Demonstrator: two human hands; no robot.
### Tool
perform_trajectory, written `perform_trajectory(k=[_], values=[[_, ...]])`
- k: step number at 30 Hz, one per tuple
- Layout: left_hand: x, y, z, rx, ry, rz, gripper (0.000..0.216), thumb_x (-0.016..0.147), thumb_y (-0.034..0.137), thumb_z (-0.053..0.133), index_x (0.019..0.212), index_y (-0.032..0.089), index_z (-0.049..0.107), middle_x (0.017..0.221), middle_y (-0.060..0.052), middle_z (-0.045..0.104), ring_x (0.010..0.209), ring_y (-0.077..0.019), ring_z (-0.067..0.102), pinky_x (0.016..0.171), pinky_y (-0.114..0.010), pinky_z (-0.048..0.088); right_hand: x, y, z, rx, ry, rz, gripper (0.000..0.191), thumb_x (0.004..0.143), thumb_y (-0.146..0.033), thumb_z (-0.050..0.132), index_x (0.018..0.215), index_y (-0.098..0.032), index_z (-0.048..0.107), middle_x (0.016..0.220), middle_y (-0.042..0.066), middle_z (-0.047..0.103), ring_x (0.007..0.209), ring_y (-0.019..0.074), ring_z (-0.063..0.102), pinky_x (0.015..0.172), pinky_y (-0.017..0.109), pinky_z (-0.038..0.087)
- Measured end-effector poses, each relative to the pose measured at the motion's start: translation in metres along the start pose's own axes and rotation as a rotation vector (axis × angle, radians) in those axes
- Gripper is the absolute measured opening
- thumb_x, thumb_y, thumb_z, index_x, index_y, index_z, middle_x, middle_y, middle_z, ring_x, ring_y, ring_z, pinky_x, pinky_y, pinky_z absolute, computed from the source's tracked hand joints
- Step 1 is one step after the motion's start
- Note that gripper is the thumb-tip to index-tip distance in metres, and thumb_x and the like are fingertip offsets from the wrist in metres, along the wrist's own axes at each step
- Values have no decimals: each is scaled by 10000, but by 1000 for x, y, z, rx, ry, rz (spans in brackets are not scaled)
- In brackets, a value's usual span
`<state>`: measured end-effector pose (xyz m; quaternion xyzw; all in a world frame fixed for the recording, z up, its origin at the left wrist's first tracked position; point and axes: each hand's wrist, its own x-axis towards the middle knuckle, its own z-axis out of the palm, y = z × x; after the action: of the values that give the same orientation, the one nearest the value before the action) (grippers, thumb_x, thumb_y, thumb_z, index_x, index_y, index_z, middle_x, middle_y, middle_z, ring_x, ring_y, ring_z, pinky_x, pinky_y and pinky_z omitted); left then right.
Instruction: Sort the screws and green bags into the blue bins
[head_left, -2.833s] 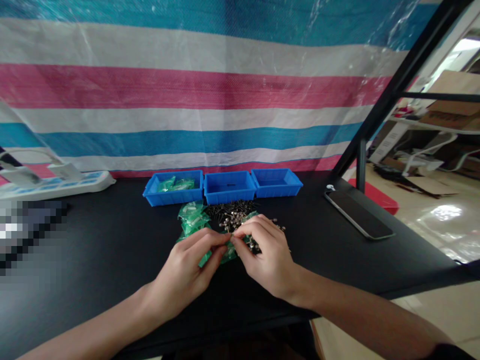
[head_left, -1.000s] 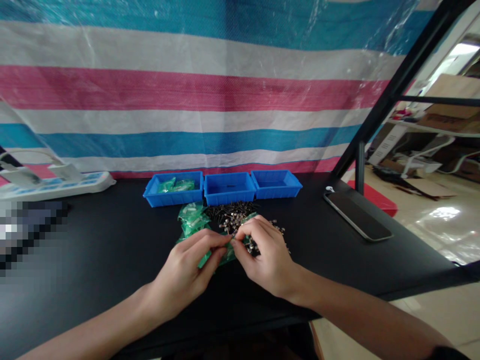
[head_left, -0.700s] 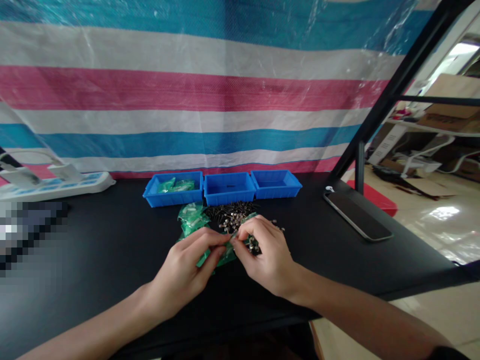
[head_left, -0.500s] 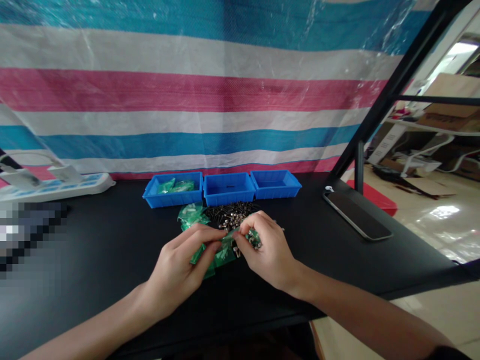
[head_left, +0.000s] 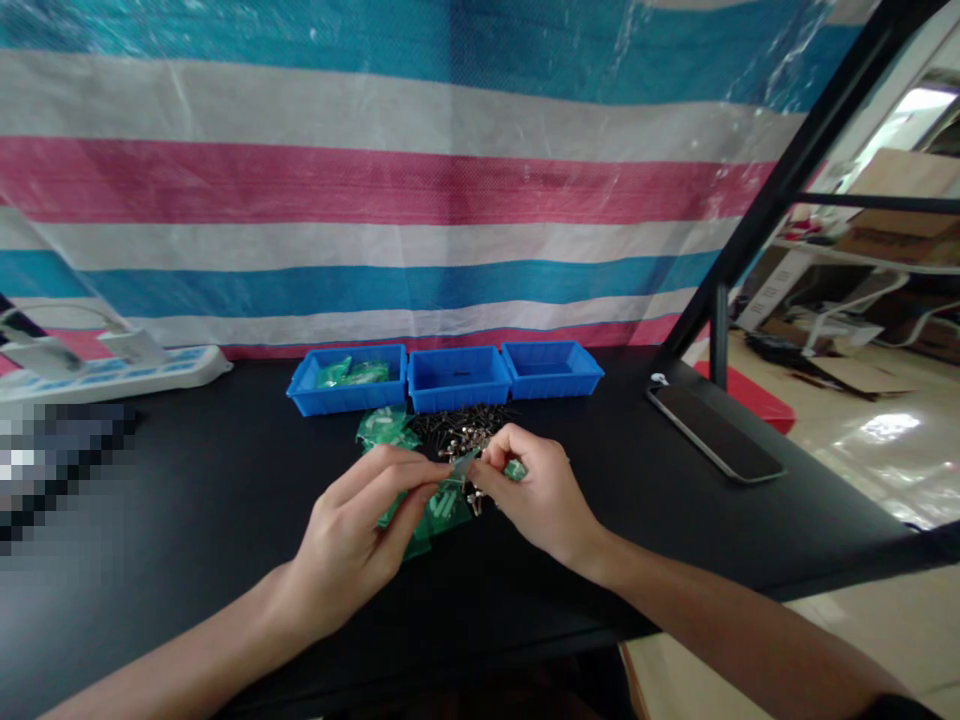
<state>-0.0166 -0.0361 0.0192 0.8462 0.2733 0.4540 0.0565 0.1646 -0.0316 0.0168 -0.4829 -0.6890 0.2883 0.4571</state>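
At frame centre, the left hand (head_left: 367, 515) and right hand (head_left: 538, 495) are pinching a green bag (head_left: 448, 498); it is probably handling light, limp and slippery, its upper edge offering best hold.

The left hand (head_left: 354, 525) and right hand (head_left: 538, 495), both angled inward, pinch near each other

The far sheet (head_left: 420, 190) is striped in teal blue, greyish white and pinkish red. The desk (head_left: 225, 510) is black, the three trays (head_left: 459, 397) blue, the packets (head_left: 386, 427) see-through green, the screws (head_left: 491, 416) blackish. At left, the power strip (head_left: 191, 371) is white with pale-blue patches.
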Motion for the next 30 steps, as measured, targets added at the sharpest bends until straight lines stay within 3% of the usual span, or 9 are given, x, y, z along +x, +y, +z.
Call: perform_trajectory(k=[5, 8, 11, 15, 21, 23, 25, 27, 30], values=[[0, -2, 1, 2, -33, 37, 248, 785, -9, 489, 959, 154, 558, 829, -35, 574, 762, -116, 557, 666, -213, 464, 2, -1, 4, 632, -216, 262, 476, 790, -586, 425, 652, -152, 562, 634, 28, 568, 592, 127, 528, 553, 254, 414], [-1, -5, 3, 6, -92, 66, 242, 793, 8, 477, 950, 164, 573, 838, -39, 591, 776, -131, 558, 677, -235, 460, 2, -4, 5, 805, -228, 332, 385, 735, -546, 546, 724, -161, 547, 648, 1, 559, 596, 112, 531, 552, 234, 428], [-2, -7, 5, 28, -176, 97, 256, 808, 23, 458, 966, 183, 578, 871, -40, 617, 806, -147, 554, 712, -267, 452, 1, -5, 5, 727, -175, 363, 267, 664, -349, 684, 767, -174, 512, 639, -37, 562, 554, 82, 505, 540, 204, 414], [-3, -7, 6, 76, -253, 77, 249, 822, 46, 456, 962, 211, 582, 901, -36, 609, 837, -160, 534, 750, -301, 437, 1, -1, 6, 634, -125, 357, 227, 674, -234, 647, 821, -185, 482, 659, -38, 584, 546, 84, 516, 522, 201, 403], [3, -14, 8, 6, -112, -274, 309, 807, 203, 515, 1107, 179, 442, 1064, -90, 502, 989, -200, 496, 803, -340, 457, 3, 0, 4, 506, -88, 215, 148, 712, -193, 575, 830, -183, 486, 665, -22, 579, 556, 95, 525, 509, 207, 389], [4, -18, 9, -103, -141, -394, 292, 817, 242, 500, 1091, 169, 432, 983, -68, 537, 893, -178, 533, 735, -310, 473, 2, 0, 3, 454, -93, 180, 120, 714, -194, 567, 806, -177, 493, 654, -25, 559, 548, 88, 505, 500, 202, 379], [6, -21, 9, -192, -238, -477, 147, 836, 274, 465, 926, 161, 492, 764, -8, 541, 697, -136, 529, 618, -258, 456, 2, -1, 3, 425, -102, 157, 108, 713, -210, 571, 783, -172, 497, 626, -37, 524, 522, 77, 470, 479, 193, 359], [7, -22, 9, -231, -313, -525, 173, 844, 306, 448, 755, 163, 490, 609, 35, 462, 564, -107, 458, 520, -221, 397, 1, -1, 3, 414, -114, 144, 107, 711, -227, 578, 747, -169, 496, 606, -45, 492, 512, 70, 447, 468, 188, 344], [9, -22, 7, -253, -309, -550, 194, 835, 328, 451, 746, 161, 490, 598, 40, 450, 551, -101, 434, 497, -211, 360, 1, 0, 3, 388, -137, 132, 134, 707, -247, 592, 683, -163, 491, 612, -40, 482, 532, 74, 449, 487, 195, 355]])
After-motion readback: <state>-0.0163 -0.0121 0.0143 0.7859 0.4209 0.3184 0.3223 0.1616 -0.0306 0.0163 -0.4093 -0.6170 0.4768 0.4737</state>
